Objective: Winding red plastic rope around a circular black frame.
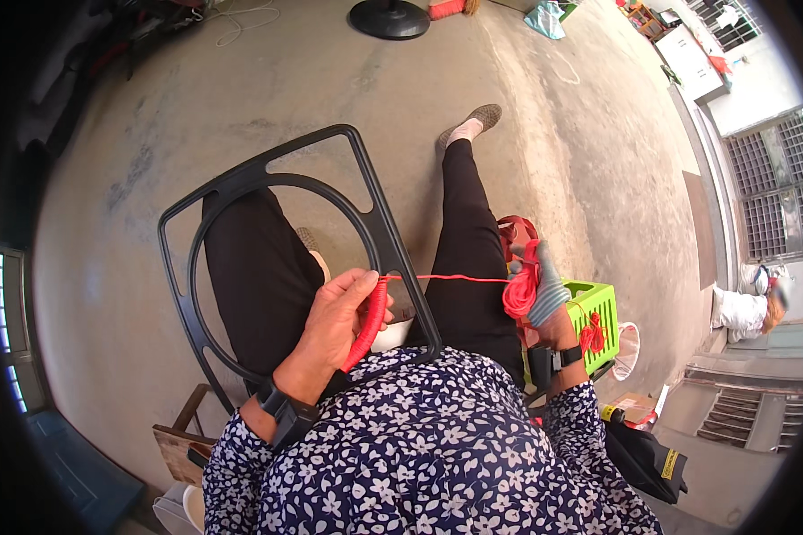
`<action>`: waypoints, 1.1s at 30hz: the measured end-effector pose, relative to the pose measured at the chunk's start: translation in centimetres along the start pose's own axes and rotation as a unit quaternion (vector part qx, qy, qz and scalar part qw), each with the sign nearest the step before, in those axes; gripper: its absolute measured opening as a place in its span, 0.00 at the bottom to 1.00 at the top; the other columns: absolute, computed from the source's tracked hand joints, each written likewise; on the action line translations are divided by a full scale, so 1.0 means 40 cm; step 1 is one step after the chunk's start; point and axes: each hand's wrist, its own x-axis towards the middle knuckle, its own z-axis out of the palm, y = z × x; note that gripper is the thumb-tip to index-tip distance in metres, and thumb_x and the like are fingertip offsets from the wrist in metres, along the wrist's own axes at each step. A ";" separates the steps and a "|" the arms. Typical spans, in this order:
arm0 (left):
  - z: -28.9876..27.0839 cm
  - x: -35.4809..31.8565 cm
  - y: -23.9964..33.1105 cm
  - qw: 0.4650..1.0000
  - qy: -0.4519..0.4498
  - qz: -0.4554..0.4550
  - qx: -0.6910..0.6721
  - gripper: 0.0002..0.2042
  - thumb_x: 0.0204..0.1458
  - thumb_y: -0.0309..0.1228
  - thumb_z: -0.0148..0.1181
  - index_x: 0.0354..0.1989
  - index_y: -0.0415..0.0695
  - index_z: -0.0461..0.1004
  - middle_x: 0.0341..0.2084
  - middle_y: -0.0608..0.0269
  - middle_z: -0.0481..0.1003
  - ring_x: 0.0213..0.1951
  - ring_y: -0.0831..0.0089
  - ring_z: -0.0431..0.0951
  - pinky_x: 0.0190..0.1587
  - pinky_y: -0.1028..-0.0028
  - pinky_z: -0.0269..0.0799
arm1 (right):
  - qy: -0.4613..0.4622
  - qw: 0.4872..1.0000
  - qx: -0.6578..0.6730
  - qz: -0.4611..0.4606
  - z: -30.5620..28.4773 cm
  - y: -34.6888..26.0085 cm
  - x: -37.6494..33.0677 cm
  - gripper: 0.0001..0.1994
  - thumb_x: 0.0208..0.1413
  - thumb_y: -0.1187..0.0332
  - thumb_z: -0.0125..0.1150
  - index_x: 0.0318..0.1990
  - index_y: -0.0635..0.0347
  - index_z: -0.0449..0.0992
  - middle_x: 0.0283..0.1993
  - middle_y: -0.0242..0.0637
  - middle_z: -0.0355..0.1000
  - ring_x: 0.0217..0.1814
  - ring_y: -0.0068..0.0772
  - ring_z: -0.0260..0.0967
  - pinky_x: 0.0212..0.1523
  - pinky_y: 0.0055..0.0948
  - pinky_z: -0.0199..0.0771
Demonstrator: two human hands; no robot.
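Black frame (268, 169): head view; a flat black plastic frame, squarish outside with rounded corners and a large ring inside joined by short struts, lies tilted across the seated person's lap, its near edge against the flowered blouse (419, 446).
Wrapped section: the frame's near right part is bound in red cord (370, 323), a tight red sleeve of turns running under the left palm.
Left hand (335, 325): bare, fingers curled and pressed together around the wrapped part of the frame, thumb laid along the red turns; a black wrist strap (285, 415) sits behind it.
Cord line: one taut strand (459, 279) runs level from the wrapped section, across the right thigh, to the bundle at the right.
Right hand (544, 294): wears a grey knit glove, closed around a loose red cord bundle (519, 290), held up beside the right knee; a black wrist strap (553, 361) behind it too.
Green crate (598, 312): a bright green slatted plastic basket stands just beside the right hand, with more red cord (591, 337) hanging on its near wall.
Legs: black trousers (468, 241), the right leg stretched out over the concrete floor (553, 160), foot in a grey slipper (482, 118).
Far edge: a round black stand base (389, 18) rests on the floor at the top of the picture.
Right rim: another person (745, 310) in pale clothes crouches well apart near the steps.
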 end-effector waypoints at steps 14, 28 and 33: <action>0.019 -0.003 -0.008 0.997 -0.042 -0.059 -0.017 0.09 0.58 0.34 0.54 0.33 0.42 0.71 0.25 0.59 0.75 0.24 0.71 0.77 0.26 0.76 0.75 | -0.137 0.983 -0.124 -0.016 0.410 0.156 0.149 0.15 0.55 0.60 0.61 0.43 0.60 0.73 0.33 0.32 0.74 0.30 0.21 0.69 0.31 0.21 0.72; 0.000 0.004 -0.019 0.999 -0.033 -0.038 -0.016 0.11 0.57 0.31 0.56 0.42 0.36 0.72 0.30 0.55 0.77 0.28 0.69 0.78 0.30 0.72 0.75 | -0.479 0.813 0.164 0.288 0.418 0.135 0.039 0.34 0.59 0.42 0.44 0.62 0.62 0.60 0.54 0.47 0.68 0.54 0.36 0.67 0.51 0.33 0.72; -0.006 0.024 -0.042 0.998 0.024 0.034 -0.049 0.06 0.57 0.30 0.56 0.35 0.40 0.74 0.27 0.63 0.76 0.26 0.77 0.76 0.30 0.79 0.75 | -0.283 0.887 -0.365 -0.006 0.389 0.137 0.023 0.26 0.47 0.61 0.68 0.51 0.66 0.68 0.43 0.37 0.72 0.42 0.25 0.69 0.46 0.26 0.72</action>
